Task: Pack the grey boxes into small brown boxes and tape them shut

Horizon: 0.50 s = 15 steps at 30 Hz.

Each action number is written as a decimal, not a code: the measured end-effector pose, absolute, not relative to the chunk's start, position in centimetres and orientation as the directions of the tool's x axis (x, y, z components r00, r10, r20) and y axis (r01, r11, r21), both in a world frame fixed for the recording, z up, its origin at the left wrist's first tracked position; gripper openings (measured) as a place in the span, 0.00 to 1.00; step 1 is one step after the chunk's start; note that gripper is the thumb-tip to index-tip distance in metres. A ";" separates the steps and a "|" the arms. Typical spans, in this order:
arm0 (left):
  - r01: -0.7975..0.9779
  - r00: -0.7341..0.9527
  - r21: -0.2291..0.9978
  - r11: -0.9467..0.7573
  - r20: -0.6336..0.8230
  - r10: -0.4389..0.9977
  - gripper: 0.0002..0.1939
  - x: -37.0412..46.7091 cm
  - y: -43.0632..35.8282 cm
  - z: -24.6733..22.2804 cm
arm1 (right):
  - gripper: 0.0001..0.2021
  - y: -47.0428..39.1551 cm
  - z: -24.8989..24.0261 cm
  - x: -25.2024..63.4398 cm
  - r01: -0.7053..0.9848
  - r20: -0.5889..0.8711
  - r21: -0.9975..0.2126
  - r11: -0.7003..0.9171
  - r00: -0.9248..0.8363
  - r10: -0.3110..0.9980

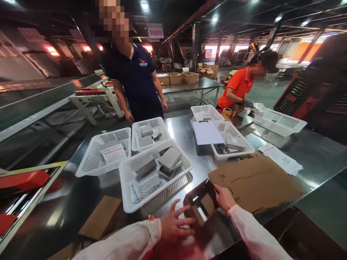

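Observation:
A small brown cardboard box (200, 190) stands tilted over the metal table, its dark hollow inside facing me. My right hand (225, 198) pinches the right edge of this box, fingers closed on the cardboard. My left hand (176, 223) is just left of the box with its fingers spread; it grips nothing, and whether a fingertip touches the box I cannot tell. Right of the box lies a large flat cardboard sheet (260, 180). In front of my hands, a white perforated basket (123, 180) holds several grey boxes (170, 159) and small plastic packets.
More white baskets (82, 164) stand around the metal table (179, 126). A clipboard (208, 133) rests across two of them; printed papers (280, 159) lie right. A closed brown carton (101, 216) sits left. One person stands opposite; another in orange bends over the far right side.

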<state>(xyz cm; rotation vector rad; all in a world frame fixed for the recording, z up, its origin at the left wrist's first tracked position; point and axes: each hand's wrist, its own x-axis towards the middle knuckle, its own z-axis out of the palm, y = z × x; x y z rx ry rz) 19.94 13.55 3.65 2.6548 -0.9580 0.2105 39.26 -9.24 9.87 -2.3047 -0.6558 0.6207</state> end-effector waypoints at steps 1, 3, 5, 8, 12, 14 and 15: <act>-0.590 0.802 0.233 -0.773 0.284 -0.526 0.22 20.6 14.6 3.6 | 0.20 -9.0 9.7 38.7 0.341 -0.231 -0.610 -0.715 0.787 0.573; -0.341 0.894 0.270 -0.900 0.389 -0.222 0.21 23.0 16.8 4.7 | 0.23 -8.5 9.3 37.3 0.414 -0.209 -0.415 -0.810 0.824 0.527; 0.081 0.881 0.401 -0.912 0.399 0.254 0.21 26.5 19.1 7.0 | 0.25 -8.2 8.9 36.1 0.413 -0.209 -0.290 -0.863 0.853 0.478; 0.417 0.730 0.638 -0.647 0.190 0.657 0.35 31.7 21.7 9.7 | 0.25 -8.6 8.1 35.0 0.370 -0.195 -0.236 -0.899 0.888 0.416; 0.423 0.731 0.735 -0.530 0.070 0.679 0.38 34.5 24.0 10.4 | 0.25 -11.0 5.5 32.4 0.355 -0.131 -0.264 -0.897 0.908 0.399; 0.399 0.733 0.759 -0.515 0.072 0.676 0.32 34.0 24.5 10.5 | 0.26 -11.9 4.3 30.5 0.364 -0.136 -0.272 -0.891 0.902 0.409; 0.394 0.723 0.768 -0.505 0.080 0.686 0.30 33.4 24.5 10.6 | 0.26 -11.9 4.0 29.7 0.365 -0.156 -0.269 -0.891 0.897 0.415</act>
